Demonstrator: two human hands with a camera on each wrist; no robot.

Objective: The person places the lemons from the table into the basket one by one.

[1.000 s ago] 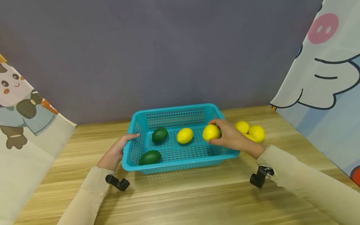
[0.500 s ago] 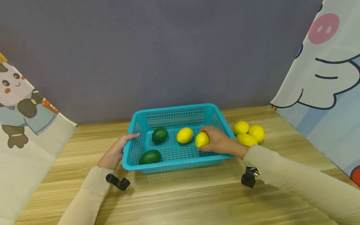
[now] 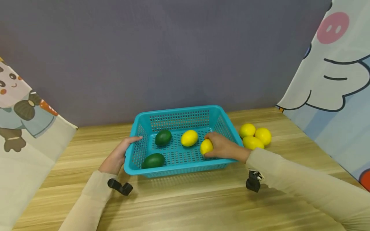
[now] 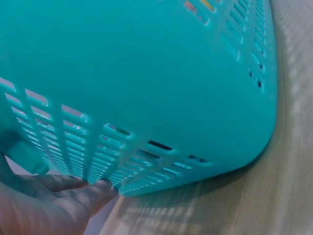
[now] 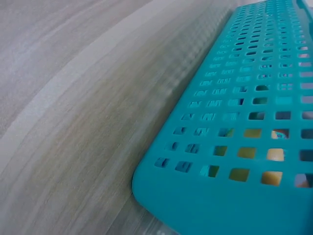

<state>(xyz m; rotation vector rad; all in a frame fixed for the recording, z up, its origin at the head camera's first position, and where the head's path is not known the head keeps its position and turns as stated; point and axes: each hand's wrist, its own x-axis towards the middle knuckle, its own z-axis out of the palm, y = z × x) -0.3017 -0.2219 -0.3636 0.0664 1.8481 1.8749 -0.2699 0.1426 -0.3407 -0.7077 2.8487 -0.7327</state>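
A turquoise mesh basket (image 3: 179,110) stands on the wooden table. My left hand (image 3: 119,154) grips its left end, thumb over the rim; in the left wrist view the fingers (image 4: 93,193) lie against the outer wall. Inside the basket, toward the right end, my right hand (image 3: 222,146) holds a lemon (image 3: 206,147) low over the floor, between thumb and fingers. Another lemon (image 3: 189,138) lies mid-basket. To its left are two dark green, avocado-like fruits, one toward the back (image 3: 163,138) and one in the front corner (image 3: 153,160). The right wrist view shows the basket's wall (image 5: 220,122), with yellow glimpsed through its holes.
Three yellow fruits sit together on the table just right of the basket: a rounder one (image 3: 247,130), another (image 3: 263,136) and a longer one (image 3: 253,143) in front. A grey backdrop (image 3: 173,64) rises behind; printed cloths hang at both sides.
My right hand has carried the lemon leftward and down into the basket, slowing over the last half second. The left hand keeps its grip on the basket's end.
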